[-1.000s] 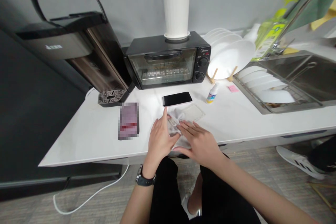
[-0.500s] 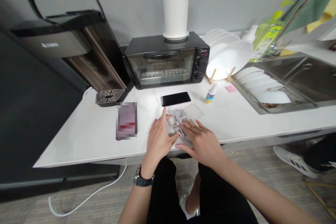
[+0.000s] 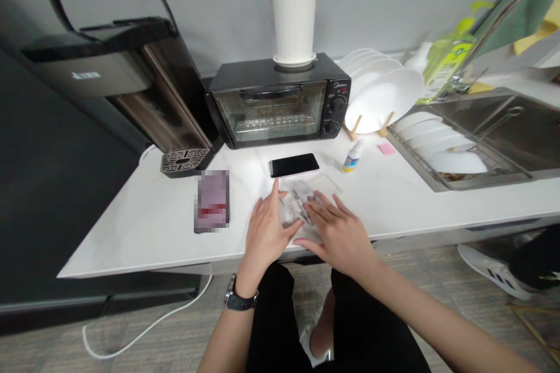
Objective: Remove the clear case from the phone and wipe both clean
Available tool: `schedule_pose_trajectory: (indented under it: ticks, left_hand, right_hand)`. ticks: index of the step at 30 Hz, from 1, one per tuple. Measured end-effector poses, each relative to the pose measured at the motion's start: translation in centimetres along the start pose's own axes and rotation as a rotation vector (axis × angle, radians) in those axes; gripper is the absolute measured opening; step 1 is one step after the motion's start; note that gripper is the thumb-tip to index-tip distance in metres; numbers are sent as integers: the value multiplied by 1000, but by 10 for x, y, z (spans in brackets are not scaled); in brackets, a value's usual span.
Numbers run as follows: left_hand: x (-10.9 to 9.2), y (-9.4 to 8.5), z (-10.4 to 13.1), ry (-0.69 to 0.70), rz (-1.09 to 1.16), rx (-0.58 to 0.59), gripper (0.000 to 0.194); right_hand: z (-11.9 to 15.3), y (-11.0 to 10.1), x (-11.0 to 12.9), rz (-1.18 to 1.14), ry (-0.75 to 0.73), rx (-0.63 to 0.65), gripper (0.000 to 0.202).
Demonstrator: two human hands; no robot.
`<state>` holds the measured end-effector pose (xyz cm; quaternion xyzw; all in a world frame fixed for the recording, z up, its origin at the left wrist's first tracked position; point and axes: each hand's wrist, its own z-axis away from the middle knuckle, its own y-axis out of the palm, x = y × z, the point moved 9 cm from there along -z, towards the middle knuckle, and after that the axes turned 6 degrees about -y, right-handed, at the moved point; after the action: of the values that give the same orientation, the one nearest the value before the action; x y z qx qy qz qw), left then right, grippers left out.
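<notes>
A crumpled, see-through whitish sheet (image 3: 297,197) lies on the counter between my hands; I cannot tell if it is plastic or tissue. My left hand (image 3: 269,227) braces at its left edge, thumb and forefinger spread wide. Lying flat over its right part is my right hand (image 3: 340,232), fingers stretched out and partly hiding it. Just beyond is a thin clear rectangular piece (image 3: 329,184), flat on the counter. Farther back lies a black-screened phone (image 3: 294,165). To the right of the phone stands a small white spray bottle (image 3: 352,156) with a blue and yellow label.
A blurred purple item (image 3: 212,201) lies to the left, before a drinks dispenser (image 3: 170,87). Behind are a toaster oven (image 3: 271,111) with a white utensil pot (image 3: 294,23), racked plates (image 3: 380,99) and a sink (image 3: 490,116). Someone's shoe (image 3: 494,271) shows at right.
My right hand has slid slightly right and away from me, its fingers a little more spread over the sheet. My left hand stays in place.
</notes>
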<state>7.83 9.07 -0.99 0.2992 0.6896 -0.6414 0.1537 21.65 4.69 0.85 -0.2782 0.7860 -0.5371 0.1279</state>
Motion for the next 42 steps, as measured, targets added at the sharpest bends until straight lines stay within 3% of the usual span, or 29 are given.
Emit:
schedule_pose_trajectory:
  ticks: [3, 5, 7, 9, 12, 16, 19, 22, 25, 27, 29, 31, 33, 36, 39, 42]
  left_hand:
    - [-3, -1, -1, 7, 23, -5, 110]
    - [-4, -1, -2, 15, 19, 1, 109]
    - [-2, 0, -2, 17, 13, 11, 107]
    - [-1, 1, -2, 15, 1, 26, 106]
    - [1, 3, -1, -5, -21, 43, 107]
    - [-3, 0, 0, 5, 17, 7, 107]
    - [-3, -1, 0, 17, 20, 4, 107]
    - [-1, 0, 0, 16, 4, 14, 104]
    - [1, 2, 0, 2, -17, 31, 106]
    - [0, 2, 0, -9, -10, 31, 108]
    - [-2, 1, -1, -4, 7, 20, 107]
    - [-3, 0, -1, 6, 19, 12, 108]
    - [-2, 0, -2, 8, 24, 11, 107]
    - [0, 1, -2, 2, 18, 19, 104]
    - [1, 2, -1, -9, -8, 28, 106]
    - [-3, 1, 0, 1, 4, 21, 107]
  right_hand:
    - [8, -12, -40, 145, 181, -44, 73]
    - [-1, -9, -51, 166, 201, -51, 74]
    - [-15, 3, -38, 94, 108, -25, 76]
    - [-22, 13, -10, -13, -24, 17, 78]
    - [-11, 10, 11, -63, -79, 31, 75]
    - [9, -6, -31, 103, 145, -49, 68]
    - [-4, -4, -51, 145, 195, -84, 73]
    - [-24, 11, -22, 4, 28, -30, 75]
    - [-17, 11, 10, -85, -90, 17, 71]
    - [-3, 1, 6, -51, -55, 8, 66]
    - [8, -8, -17, 36, 54, -28, 62]
    - [9, -13, -44, 127, 175, -75, 65]
    - [0, -9, -57, 149, 219, -99, 70]
    - [-17, 8, -34, 14, 71, -45, 75]
    - [-10, 10, -1, -92, -93, 16, 73]
    - [9, -3, -14, -7, -20, -10, 67]
